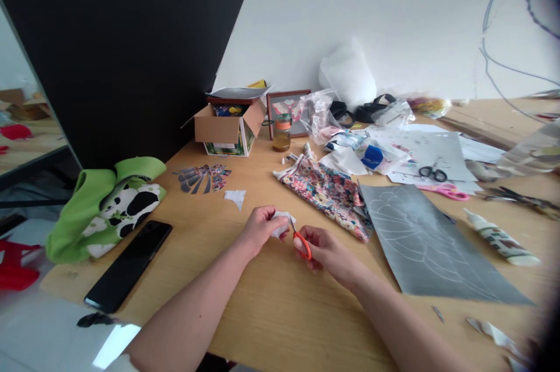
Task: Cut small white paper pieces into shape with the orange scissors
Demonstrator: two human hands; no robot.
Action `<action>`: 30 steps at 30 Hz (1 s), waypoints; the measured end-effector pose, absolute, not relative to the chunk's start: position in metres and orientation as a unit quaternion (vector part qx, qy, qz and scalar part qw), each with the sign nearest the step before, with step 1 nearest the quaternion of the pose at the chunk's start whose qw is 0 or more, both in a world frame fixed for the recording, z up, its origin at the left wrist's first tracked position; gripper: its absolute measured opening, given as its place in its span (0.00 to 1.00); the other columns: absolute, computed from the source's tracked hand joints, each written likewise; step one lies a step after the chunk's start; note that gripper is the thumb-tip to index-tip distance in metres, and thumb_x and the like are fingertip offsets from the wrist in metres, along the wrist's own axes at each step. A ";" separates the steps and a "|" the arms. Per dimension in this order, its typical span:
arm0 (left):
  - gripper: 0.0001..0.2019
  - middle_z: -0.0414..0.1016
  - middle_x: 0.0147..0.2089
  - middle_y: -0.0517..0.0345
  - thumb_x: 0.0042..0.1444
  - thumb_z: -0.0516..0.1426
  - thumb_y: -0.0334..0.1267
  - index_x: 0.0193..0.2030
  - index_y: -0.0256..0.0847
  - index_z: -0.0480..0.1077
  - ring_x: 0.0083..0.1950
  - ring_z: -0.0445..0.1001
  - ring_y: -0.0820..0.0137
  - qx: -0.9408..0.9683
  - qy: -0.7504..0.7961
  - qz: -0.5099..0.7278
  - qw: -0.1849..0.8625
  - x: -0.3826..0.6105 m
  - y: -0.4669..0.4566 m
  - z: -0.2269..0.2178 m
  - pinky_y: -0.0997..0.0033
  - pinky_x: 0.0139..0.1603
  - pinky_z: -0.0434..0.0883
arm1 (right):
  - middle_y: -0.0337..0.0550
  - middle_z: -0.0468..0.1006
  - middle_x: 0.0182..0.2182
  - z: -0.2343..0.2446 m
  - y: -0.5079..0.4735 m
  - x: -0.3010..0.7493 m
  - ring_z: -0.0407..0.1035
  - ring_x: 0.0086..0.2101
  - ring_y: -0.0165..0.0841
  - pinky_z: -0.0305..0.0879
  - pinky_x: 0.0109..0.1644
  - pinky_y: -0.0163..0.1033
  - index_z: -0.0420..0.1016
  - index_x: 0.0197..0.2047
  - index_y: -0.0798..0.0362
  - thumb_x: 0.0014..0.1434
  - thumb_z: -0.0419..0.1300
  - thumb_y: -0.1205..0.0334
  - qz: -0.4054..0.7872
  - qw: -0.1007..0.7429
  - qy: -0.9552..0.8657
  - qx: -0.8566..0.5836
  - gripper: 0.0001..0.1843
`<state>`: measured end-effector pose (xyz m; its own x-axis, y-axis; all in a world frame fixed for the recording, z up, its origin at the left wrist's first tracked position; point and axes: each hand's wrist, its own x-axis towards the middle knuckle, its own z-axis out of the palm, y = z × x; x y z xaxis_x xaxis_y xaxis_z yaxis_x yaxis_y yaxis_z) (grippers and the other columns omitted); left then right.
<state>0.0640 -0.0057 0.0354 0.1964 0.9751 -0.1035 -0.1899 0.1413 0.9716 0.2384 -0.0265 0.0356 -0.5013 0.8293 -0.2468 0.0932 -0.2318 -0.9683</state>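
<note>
Between the fingers of my left hand point(264, 228) is a small white piece point(281, 226), paper or cloth, I cannot tell which. My right hand point(326, 249) grips a pair of scissors with orange handles point(303, 246), its blades pointing up and left against the white piece. Another white scrap point(235, 198) lies on the table just beyond my left hand. Farther left, cut grey and flowered pieces point(203, 178) are laid out in a fan. A folded floral cloth point(326, 191) lies beyond my right hand.
A grey sheet with white drawn lines point(431, 244) lies right, near a white glue bottle point(503, 238) and pink-handled scissors point(450, 191). A black phone point(129, 267) and green panda bag point(105, 209) lie left. Behind stand an open box point(230, 127) and a jar point(282, 134).
</note>
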 end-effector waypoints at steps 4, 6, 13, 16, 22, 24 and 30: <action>0.10 0.71 0.20 0.59 0.44 0.62 0.39 0.24 0.35 0.68 0.21 0.66 0.75 0.465 0.429 0.467 0.618 0.064 -0.006 0.036 0.72 0.25 0.63 | 0.33 0.65 0.22 0.034 -0.026 0.239 0.57 0.19 0.24 0.54 0.22 0.32 0.65 0.29 0.54 0.45 0.67 0.36 0.661 0.278 -0.561 -0.413 0.29; 0.10 0.70 0.20 0.59 0.44 0.62 0.39 0.24 0.35 0.68 0.21 0.66 0.75 0.465 0.427 0.466 0.619 0.063 -0.006 0.036 0.73 0.25 0.63 | 0.33 0.64 0.22 0.033 -0.026 0.239 0.57 0.19 0.24 0.54 0.22 0.32 0.65 0.29 0.54 0.45 0.67 0.36 0.660 0.280 -0.563 -0.412 0.29; 0.09 0.71 0.20 0.59 0.44 0.62 0.39 0.24 0.35 0.69 0.21 0.66 0.75 0.460 0.425 0.463 0.627 0.062 -0.004 0.033 0.73 0.24 0.63 | 0.32 0.62 0.21 0.034 -0.026 0.238 0.57 0.18 0.23 0.53 0.21 0.31 0.64 0.27 0.53 0.45 0.67 0.35 0.655 0.284 -0.568 -0.409 0.29; 0.10 0.71 0.20 0.58 0.44 0.63 0.39 0.24 0.35 0.69 0.20 0.67 0.75 0.456 0.424 0.466 0.629 0.061 -0.004 0.033 0.73 0.24 0.63 | 0.32 0.62 0.21 0.033 -0.025 0.238 0.56 0.18 0.23 0.53 0.21 0.31 0.64 0.27 0.53 0.45 0.67 0.36 0.653 0.285 -0.572 -0.406 0.29; 0.11 0.71 0.20 0.58 0.42 0.64 0.40 0.24 0.34 0.68 0.20 0.67 0.75 0.449 0.427 0.469 0.629 0.061 -0.004 0.034 0.73 0.24 0.63 | 0.31 0.62 0.21 0.033 -0.025 0.237 0.56 0.18 0.23 0.52 0.20 0.31 0.64 0.27 0.53 0.45 0.67 0.36 0.650 0.284 -0.570 -0.414 0.28; 0.11 0.71 0.20 0.58 0.42 0.64 0.40 0.24 0.34 0.68 0.20 0.67 0.74 0.444 0.430 0.472 0.629 0.061 -0.004 0.035 0.73 0.23 0.63 | 0.31 0.62 0.21 0.034 -0.026 0.237 0.56 0.18 0.23 0.52 0.20 0.31 0.64 0.27 0.53 0.45 0.67 0.36 0.649 0.284 -0.568 -0.419 0.28; 0.12 0.71 0.20 0.58 0.42 0.63 0.41 0.25 0.35 0.68 0.20 0.67 0.74 0.439 0.437 0.469 0.630 0.061 -0.003 0.034 0.73 0.23 0.63 | 0.31 0.62 0.20 0.034 -0.026 0.237 0.55 0.18 0.23 0.51 0.20 0.31 0.64 0.27 0.54 0.44 0.68 0.38 0.645 0.287 -0.565 -0.428 0.28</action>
<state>0.0614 -0.0028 0.0344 0.1790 0.9740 -0.1387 -0.2073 0.1752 0.9625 0.2370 -0.0255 0.0341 -0.4686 0.8537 -0.2271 0.1128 -0.1971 -0.9739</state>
